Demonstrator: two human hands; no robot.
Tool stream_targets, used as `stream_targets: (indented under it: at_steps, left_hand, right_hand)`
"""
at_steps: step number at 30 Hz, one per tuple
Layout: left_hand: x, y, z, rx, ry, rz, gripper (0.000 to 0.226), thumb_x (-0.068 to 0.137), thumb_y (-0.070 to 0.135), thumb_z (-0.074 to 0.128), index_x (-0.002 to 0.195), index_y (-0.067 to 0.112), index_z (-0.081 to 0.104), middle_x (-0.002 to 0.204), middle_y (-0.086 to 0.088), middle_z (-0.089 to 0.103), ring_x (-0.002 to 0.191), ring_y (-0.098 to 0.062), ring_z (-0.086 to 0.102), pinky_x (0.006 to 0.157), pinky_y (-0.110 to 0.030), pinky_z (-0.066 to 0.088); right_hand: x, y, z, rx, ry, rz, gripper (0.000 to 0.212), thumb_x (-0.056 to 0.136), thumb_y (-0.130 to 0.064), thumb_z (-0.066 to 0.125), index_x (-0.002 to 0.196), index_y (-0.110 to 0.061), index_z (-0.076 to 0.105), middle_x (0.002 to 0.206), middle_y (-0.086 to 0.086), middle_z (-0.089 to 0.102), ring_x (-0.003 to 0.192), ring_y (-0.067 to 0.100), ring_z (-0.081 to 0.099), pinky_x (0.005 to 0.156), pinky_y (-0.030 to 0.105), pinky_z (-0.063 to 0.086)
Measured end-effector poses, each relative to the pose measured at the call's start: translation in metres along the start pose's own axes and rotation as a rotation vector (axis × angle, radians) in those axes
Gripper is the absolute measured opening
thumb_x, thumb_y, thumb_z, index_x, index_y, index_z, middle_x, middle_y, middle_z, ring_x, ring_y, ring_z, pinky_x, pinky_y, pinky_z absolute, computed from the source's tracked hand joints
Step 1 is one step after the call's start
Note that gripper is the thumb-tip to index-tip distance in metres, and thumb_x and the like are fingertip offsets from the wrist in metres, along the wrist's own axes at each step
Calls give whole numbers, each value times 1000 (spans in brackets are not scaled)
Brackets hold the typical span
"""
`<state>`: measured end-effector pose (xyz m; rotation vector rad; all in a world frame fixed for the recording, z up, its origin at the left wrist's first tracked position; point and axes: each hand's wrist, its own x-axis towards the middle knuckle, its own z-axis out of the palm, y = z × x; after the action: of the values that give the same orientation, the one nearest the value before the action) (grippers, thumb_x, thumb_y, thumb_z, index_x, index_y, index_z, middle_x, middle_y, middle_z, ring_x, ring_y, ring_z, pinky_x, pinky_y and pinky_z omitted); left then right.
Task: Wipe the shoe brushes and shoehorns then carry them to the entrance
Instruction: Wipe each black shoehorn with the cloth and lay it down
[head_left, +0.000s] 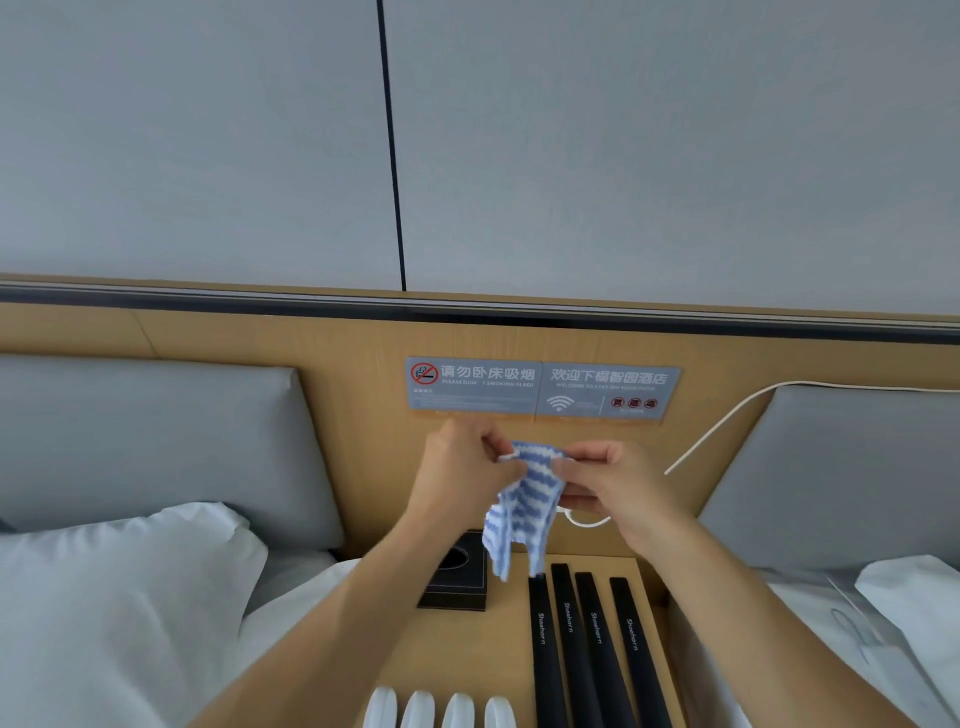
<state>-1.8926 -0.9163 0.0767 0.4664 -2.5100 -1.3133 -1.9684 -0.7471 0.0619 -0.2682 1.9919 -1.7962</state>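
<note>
Both hands, left hand (462, 467) and right hand (613, 483), pinch the cloth (522, 499) open; next, wiping the shoehorns (582, 639) at six o'clock.

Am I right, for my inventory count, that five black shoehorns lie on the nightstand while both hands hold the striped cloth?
Not quite: the head view shows four black shoehorns, not five. They lie on the nightstand while the left hand and right hand hold the striped cloth.
</note>
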Motion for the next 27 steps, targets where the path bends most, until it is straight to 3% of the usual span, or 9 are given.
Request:
stream_targets:
  at_steps: [9, 12, 14, 17, 21, 23, 25, 27]
  left_hand:
    - [-5, 7, 11, -18, 83, 124, 21, 77, 16, 79, 73, 31, 65, 69, 12, 65, 72, 6, 62, 57, -6, 48]
    - [-7, 9, 14, -39, 79, 172, 14, 77, 15, 79, 76, 26, 70, 69, 14, 67, 71, 8, 63, 59, -6, 49]
    - [-8, 9, 15, -76, 51, 206, 10, 79, 14, 77, 83, 23, 77, 74, 17, 70, 74, 8, 65, 62, -6, 49]
    - [-6, 4, 14, -81, -52, 218, 26, 83, 6, 66, 97, 22, 80, 80, 22, 69, 80, 15, 63, 66, -1, 44]
    - [1, -13, 6, 5, -48, 283, 41, 75, -3, 60, 97, 29, 73, 91, 19, 66, 87, 6, 61, 72, -9, 47]
    - [11, -26, -2, 120, -52, 307, 47, 76, 5, 70, 113, 32, 59, 111, 16, 58, 100, 4, 54, 81, -13, 44]
    - [19, -46, -10, 146, -194, 207, 71, 77, 14, 78, 135, 35, 43, 131, 12, 47, 117, -4, 48, 95, -21, 42]
    - [15, -69, -15, -68, -407, 0, 82, 77, 13, 82, 144, 29, 37, 138, 5, 49, 126, -13, 49, 103, -30, 44]
  right_hand:
    - [-8, -5, 9, -67, 30, -88, 22, 89, 4, 68, 109, -4, 72, 94, 11, 78, 86, 22, 76, 73, 28, 61]
    - [-8, -4, 12, -85, 23, -87, 24, 90, 4, 68, 112, -3, 71, 96, 10, 78, 87, 21, 76, 74, 27, 61]
    - [-8, -5, 12, -87, -21, -95, 27, 90, 5, 66, 114, -7, 72, 96, 7, 79, 90, 19, 76, 79, 31, 62]
    - [-7, -6, 9, -180, -93, -131, 28, 87, -9, 75, 112, -21, 73, 97, -4, 79, 92, 10, 75, 78, 30, 62]
    - [-4, -2, 13, -405, -16, -190, 24, 87, -12, 75, 100, -31, 69, 98, -10, 74, 93, 8, 70, 72, 26, 55]
    - [-3, 1, 13, -461, -27, -199, 27, 89, -8, 71, 94, -35, 68, 100, -10, 73, 96, 10, 69, 78, 30, 56]
    - [-3, 3, 11, -481, -97, -194, 25, 89, -9, 70, 91, -34, 70, 98, -10, 74, 95, 7, 70, 82, 31, 57]
    - [-5, 6, 9, -446, -177, -171, 23, 90, -9, 69, 91, -32, 72, 95, -12, 75, 91, 3, 71, 75, 23, 56]
